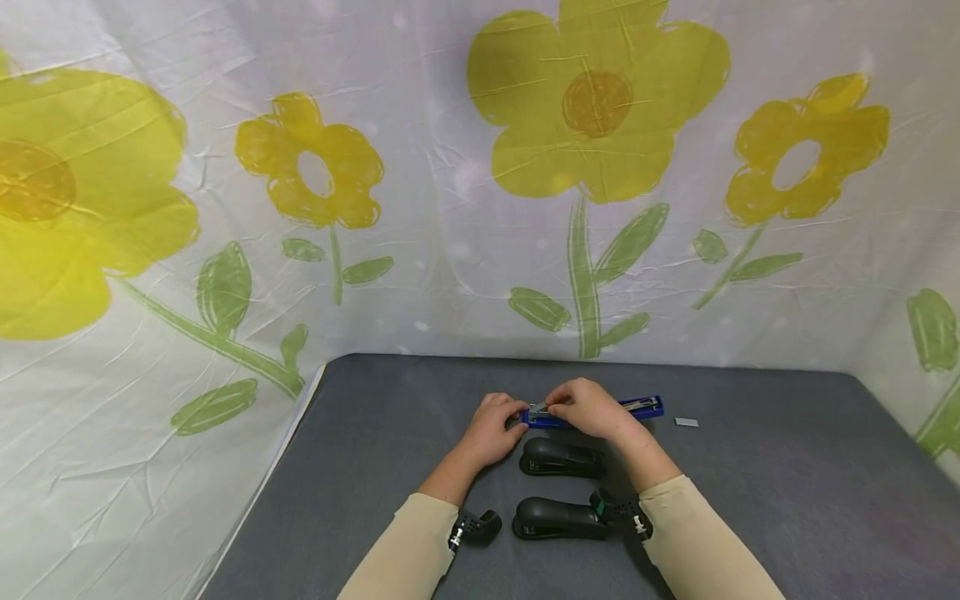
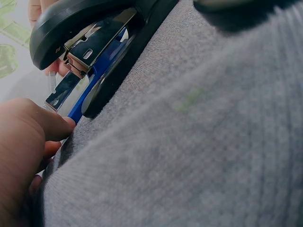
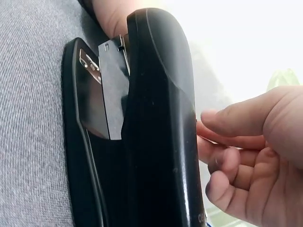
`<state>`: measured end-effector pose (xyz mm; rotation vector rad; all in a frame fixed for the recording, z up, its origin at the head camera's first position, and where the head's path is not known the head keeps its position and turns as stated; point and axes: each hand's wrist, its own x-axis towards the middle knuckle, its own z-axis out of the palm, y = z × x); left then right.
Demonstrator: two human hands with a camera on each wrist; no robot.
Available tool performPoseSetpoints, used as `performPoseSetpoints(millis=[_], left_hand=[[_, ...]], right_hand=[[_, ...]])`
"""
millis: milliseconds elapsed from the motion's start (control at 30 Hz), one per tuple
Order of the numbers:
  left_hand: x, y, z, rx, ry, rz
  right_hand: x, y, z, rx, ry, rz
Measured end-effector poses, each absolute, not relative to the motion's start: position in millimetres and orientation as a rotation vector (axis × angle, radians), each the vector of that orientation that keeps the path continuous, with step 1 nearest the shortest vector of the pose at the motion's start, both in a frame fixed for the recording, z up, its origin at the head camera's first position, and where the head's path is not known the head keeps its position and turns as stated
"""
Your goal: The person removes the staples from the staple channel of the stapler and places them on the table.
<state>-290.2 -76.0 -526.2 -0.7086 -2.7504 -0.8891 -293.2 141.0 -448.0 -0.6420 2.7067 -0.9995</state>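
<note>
L hand (image 1: 491, 429) is at the L end of the blue stapler (image 1: 546, 422), thumb on the near side, fingers round the far side: gap closed down to the stapler's width, so it has hold of that end. Forearm runs up & inward from the lower L, sleeve (image 1: 412, 542) ending short of the wrist.

R hand (image 1: 588, 408) arches over the stapler's mid-part, wrist bent, fingers pointing L & down. Thumb + fingertips pinched nearly together on a small silvery staple strip (image 1: 538, 407), just above the metal rail near the stapler's L end; can't tell if strip & rail touch. In the R wrist view the other fingers are curled in; fingertips partly hidden there.

Blue stapler lies approx. crosswise near the far edge of the dark grey table (image 1: 375, 467), looks unfolded lengthwise, R end sticking out past the R hand. A loose staple strip (image 1: 686, 422) lies flat just beyond that end.

Nearer the person: 2 black staplers, one behind the other, roughly parallel: the far one (image 1: 561, 458) close to the blue one, the near one (image 1: 558, 519) btwn the forearms, its R end by the R wrist cam (image 1: 621, 508). Flower-print sheet (image 1: 435, 275) hangs behind the table.
</note>
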Motion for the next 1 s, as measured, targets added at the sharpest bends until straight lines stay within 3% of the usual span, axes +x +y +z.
performPoseSetpoints(millis=[600,1000], left_hand=[[-291.3,-75.1,-526.6,-0.689,-2.769,-0.894],[-290.3,-75.3,-525.3,-0.702,-2.749,-0.907]], right_hand=[[-296.9,138.7,-457.1,-0.646,2.635,-1.149],[-294.3,134.2,-463.1,-0.423,2.7,-1.299]])
